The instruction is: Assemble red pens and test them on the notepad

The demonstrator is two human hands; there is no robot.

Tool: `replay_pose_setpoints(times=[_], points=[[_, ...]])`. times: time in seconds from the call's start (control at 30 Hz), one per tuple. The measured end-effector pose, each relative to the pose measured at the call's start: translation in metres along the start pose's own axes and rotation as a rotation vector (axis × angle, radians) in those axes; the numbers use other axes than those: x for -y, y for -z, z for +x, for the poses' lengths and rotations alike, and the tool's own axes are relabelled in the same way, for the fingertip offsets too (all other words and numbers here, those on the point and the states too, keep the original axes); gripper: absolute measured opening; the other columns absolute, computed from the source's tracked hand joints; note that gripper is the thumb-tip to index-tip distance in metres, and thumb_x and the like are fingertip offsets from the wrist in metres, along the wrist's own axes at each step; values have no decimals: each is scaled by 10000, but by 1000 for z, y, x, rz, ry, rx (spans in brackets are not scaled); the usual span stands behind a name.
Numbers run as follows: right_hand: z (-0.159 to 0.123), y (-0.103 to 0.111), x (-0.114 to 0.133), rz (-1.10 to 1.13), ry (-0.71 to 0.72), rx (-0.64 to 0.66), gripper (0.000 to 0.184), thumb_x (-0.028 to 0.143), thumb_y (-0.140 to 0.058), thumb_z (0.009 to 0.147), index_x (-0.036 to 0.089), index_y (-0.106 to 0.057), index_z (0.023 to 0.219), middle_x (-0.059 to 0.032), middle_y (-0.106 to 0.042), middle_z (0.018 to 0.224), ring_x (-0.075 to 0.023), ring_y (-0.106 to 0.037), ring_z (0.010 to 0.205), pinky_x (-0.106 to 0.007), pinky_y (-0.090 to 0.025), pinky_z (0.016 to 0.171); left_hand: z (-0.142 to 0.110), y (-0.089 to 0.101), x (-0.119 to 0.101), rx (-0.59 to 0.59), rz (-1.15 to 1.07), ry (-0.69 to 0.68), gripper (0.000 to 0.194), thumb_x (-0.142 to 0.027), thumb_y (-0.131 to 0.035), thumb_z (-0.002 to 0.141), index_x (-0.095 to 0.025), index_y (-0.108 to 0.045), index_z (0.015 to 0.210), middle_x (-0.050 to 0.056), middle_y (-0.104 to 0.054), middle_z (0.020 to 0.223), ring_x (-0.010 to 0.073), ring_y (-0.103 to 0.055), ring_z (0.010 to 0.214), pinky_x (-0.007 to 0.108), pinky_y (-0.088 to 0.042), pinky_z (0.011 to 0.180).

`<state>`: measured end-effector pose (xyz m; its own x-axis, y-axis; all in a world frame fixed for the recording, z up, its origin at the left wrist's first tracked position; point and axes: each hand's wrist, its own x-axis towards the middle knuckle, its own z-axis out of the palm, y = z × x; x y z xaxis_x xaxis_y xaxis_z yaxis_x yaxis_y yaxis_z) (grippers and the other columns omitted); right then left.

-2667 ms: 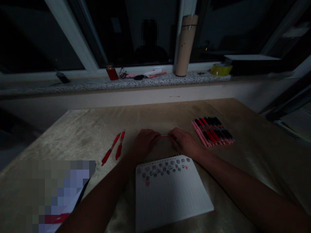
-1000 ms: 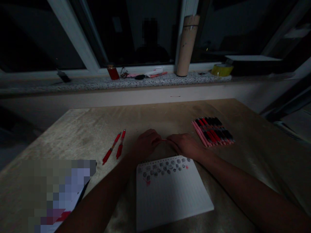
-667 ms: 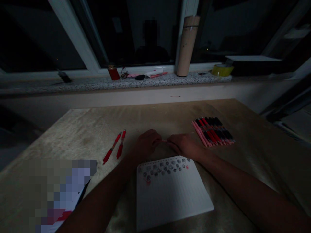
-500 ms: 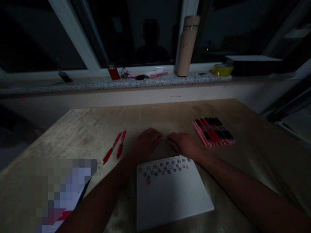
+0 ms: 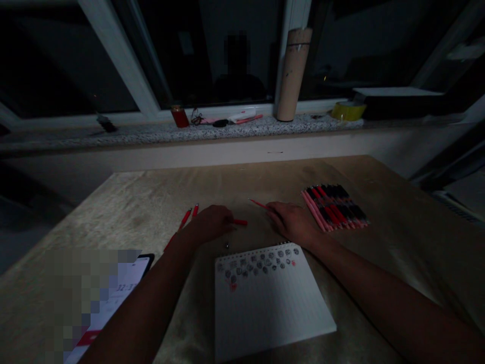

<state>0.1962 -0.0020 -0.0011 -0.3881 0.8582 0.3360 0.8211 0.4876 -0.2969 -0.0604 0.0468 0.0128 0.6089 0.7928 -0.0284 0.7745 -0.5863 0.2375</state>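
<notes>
My left hand [image 5: 212, 223] is closed around a red pen barrel [image 5: 240, 222], whose end sticks out to the right. My right hand [image 5: 291, 221] pinches a thin red pen refill [image 5: 258, 203], its tip pointing left and away from me. Between them and me lies a spiral notebook [image 5: 273, 308] with dark and red scribbled circles along its top. A tiny shiny piece, perhaps a pen tip [image 5: 227, 245], rests by the notebook's upper left corner. Two red pens [image 5: 185, 218] lie left of my left hand, partly covered by that arm.
A neat row of pink, red and black pens [image 5: 333, 208] lies to the right. At the left is a phone [image 5: 146, 264], partly behind my left forearm. The granite sill [image 5: 242, 129] carries a tall tube-like bottle [image 5: 293, 76], a red jar [image 5: 179, 117] and yellow tape [image 5: 347, 111].
My hands were close together over a thin piece; now they are apart. The red barrel and refill show separately. My left hand has moved left, over the loose pens, and the tiny piece shows.
</notes>
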Motion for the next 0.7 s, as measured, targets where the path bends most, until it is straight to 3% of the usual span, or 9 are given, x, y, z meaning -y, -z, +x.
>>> replay_pose_setpoints(times=[0.23,0.53,0.7], points=[[-1,0,-3,26,86,-12,282,270,-409,926,162,-609,1094,-100,-669,949,-195,-610,871,-310,-437,780,-3,-1,-8,42,-22,13,184,-329,-533,806,-182,-645,814,66,-650,823,192,-595,753,280,-403,652],[-1,-4,-6,4,113,5,287,275,-419,924,162,-617,1096,-97,-656,936,-196,-593,875,-320,-423,798,-3,13,-8,-96,-55,-32,159,-289,-475,846,-190,-598,831,31,-621,839,161,-567,745,271,-394,664],[-2,-2,-5,-4,125,-3,299,278,-405,927,159,-619,1099,-102,-653,922,-197,-589,869,-327,-416,800,-3,19,-18,-99,-62,-81,162,-265,-451,859,-179,-586,831,33,-611,846,157,-564,764,270,-393,665]])
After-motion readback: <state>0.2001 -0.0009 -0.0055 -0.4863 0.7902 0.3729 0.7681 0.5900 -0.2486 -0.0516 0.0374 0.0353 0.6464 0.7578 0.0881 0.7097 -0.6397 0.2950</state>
